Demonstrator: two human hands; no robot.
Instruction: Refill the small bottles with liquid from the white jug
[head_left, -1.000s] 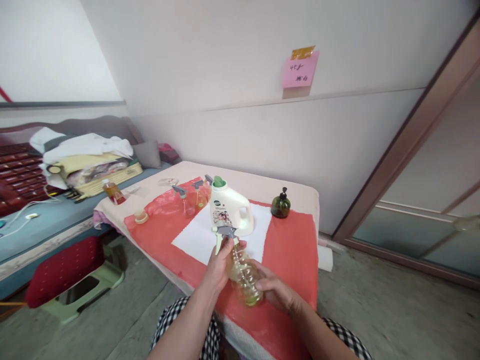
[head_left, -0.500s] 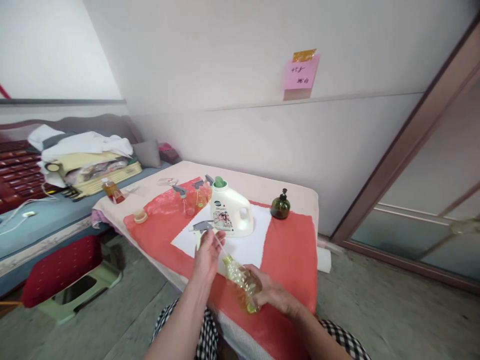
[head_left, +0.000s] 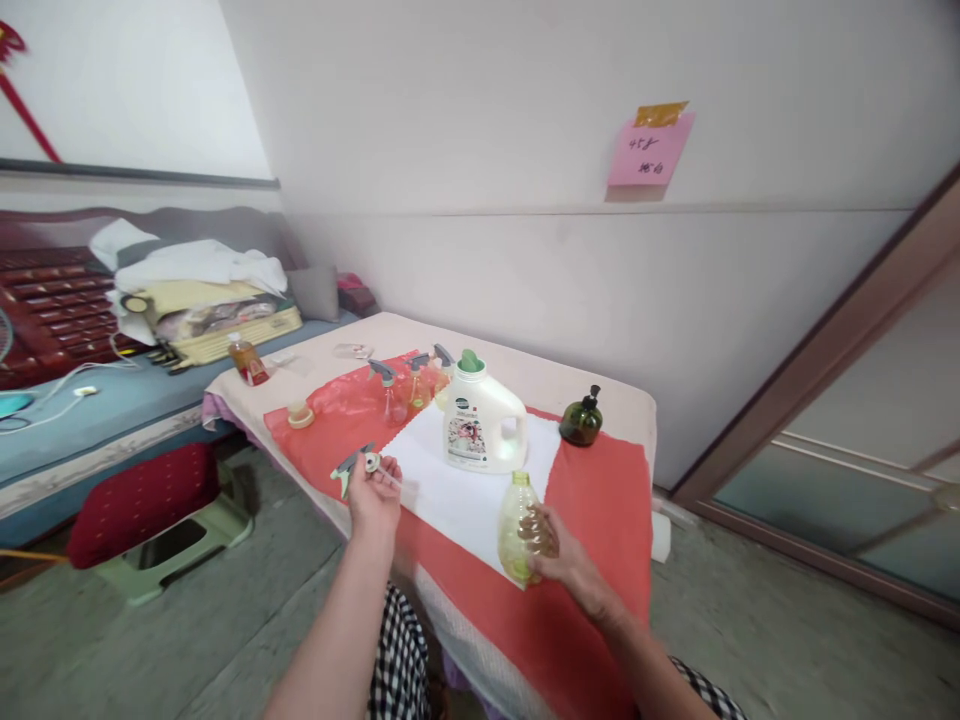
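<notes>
My right hand [head_left: 559, 545] grips a clear yellowish spray bottle [head_left: 516, 525] without its top, held upright on the red cloth [head_left: 600, 500]. My left hand [head_left: 373, 495] holds the grey and green spray head [head_left: 354, 464] with its thin tube, out over the table's near left edge. A white detergent jug [head_left: 481, 420] with a green cap stands on the white sheet [head_left: 457, 495] just beyond both hands.
Three small spray bottles [head_left: 409, 385] stand behind the jug. A dark green pump bottle [head_left: 582, 420] is at the back right, a small cap [head_left: 301, 413] and an orange bottle [head_left: 246, 360] at the left. A red stool [head_left: 142, 495] stands on the floor, a bed with folded bedding beyond it.
The spray head has come out of the bottle and my left hand has carried it left. My right hand has turned the bottle upright. The view has shifted a little left.
</notes>
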